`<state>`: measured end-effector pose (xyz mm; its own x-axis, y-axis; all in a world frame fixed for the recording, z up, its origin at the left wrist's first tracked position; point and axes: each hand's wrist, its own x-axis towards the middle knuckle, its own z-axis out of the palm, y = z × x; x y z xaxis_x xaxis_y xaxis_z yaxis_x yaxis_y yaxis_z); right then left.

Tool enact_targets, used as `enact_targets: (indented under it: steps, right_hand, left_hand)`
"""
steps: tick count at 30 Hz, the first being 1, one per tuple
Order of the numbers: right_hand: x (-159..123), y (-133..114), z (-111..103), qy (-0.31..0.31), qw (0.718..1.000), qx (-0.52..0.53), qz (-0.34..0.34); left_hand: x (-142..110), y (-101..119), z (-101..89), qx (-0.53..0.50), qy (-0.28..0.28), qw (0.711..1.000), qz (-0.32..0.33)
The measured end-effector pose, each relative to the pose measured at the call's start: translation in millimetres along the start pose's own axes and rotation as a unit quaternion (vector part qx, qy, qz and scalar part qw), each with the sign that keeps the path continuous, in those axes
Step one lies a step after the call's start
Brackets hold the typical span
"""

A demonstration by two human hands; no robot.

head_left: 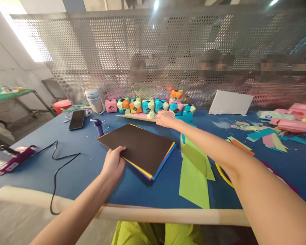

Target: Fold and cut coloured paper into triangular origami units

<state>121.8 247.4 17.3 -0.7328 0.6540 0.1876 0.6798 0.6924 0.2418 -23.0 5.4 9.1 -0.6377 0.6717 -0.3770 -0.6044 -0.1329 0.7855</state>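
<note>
My left hand (114,162) grips the near left edge of a stack of coloured paper sheets (140,148) with a dark brown sheet on top, lying on the blue table (73,170). My right hand (165,119) reaches far across the table, its fingers curled at a small pale green folded piece (151,115) beside a flat pink and yellow strip (139,116). Just behind it stands a row of colourful folded paper cubes and balls (148,105). Light green paper sheets (195,170) lie under my right forearm.
A black phone (77,119), a white jug (94,101) and a purple glue bottle (99,126) sit at the back left. A black cable (58,163) trails to a pink tool (11,160). Paper scraps (265,136) cover the right. A perforated metal screen (153,51) backs the table, with people behind it.
</note>
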Motion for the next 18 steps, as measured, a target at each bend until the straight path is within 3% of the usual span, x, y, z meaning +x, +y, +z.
enact_targets:
  steps: [7,12,15,18]
  right_hand:
    - [0.0,-3.4,-0.6,0.009,1.0,0.002,-0.004]
    - [-1.6,-3.0,-0.7,0.009,1.0,0.005,-0.005]
    - [-2.3,-4.2,-2.2,0.006,1.0,0.006,-0.003]
    - [-3.0,-6.6,-4.2,0.0,1.0,0.007,-0.001]
  left_hand:
    - [54.5,-20.3,39.7,-0.018,0.098,0.994,0.045]
    - [71.0,-29.3,59.9,-0.024,0.148,0.986,0.069]
    - [73.8,-38.6,70.9,-0.026,0.157,0.984,0.077]
    - [76.2,-45.8,78.7,-0.02,0.125,0.991,0.043]
